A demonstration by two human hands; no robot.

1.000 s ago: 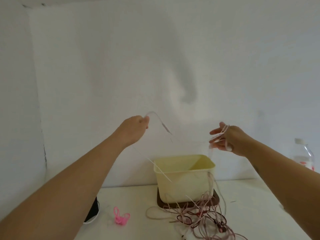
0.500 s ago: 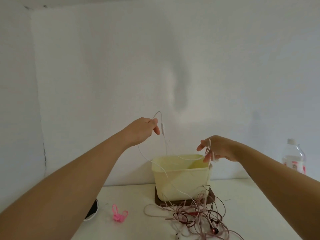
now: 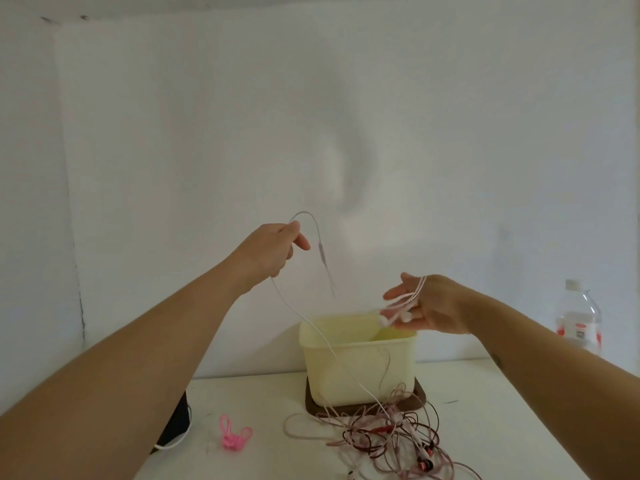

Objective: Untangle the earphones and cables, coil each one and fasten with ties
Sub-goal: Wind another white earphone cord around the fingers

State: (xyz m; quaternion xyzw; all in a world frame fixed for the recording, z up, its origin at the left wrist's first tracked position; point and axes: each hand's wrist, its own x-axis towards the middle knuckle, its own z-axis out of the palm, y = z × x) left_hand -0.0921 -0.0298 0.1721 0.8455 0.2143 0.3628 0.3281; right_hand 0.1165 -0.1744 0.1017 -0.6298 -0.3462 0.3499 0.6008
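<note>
So, hard-to-see stuff first: the black thing (image 3: pixel 173 424) at 8 o'clock is mostly behind the left forearm, no idea what it is. The tangle of cables (image 3: pixel 388 431) at 5 o'clock on the table (image 3: pixel 485 410) runs off the bottom edge. The white earphone cable (image 3: pixel 311 327) is so thin it fades against the wall, so I can't trace it all the way across.

The left hand (image 3: pixel 273 247) is up at 10 o'clock from the cream tub (image 3: pixel 360 368), its grip pinched on that cable. One end arcs over with the inline remote (image 3: pixel 322 252) hanging down. The other drops past the tub into the tangle.

The right hand (image 3: pixel 433 306) is just above the tub's rim at 1 o'clock. Its grip is loose, fingers straight, with white loops draped over them and earbuds (image 3: pixel 398 317) dangling. The pink ties (image 3: pixel 233 436) lie at 7 o'clock, and a water bottle (image 3: pixel 576 320) stands at 3.
</note>
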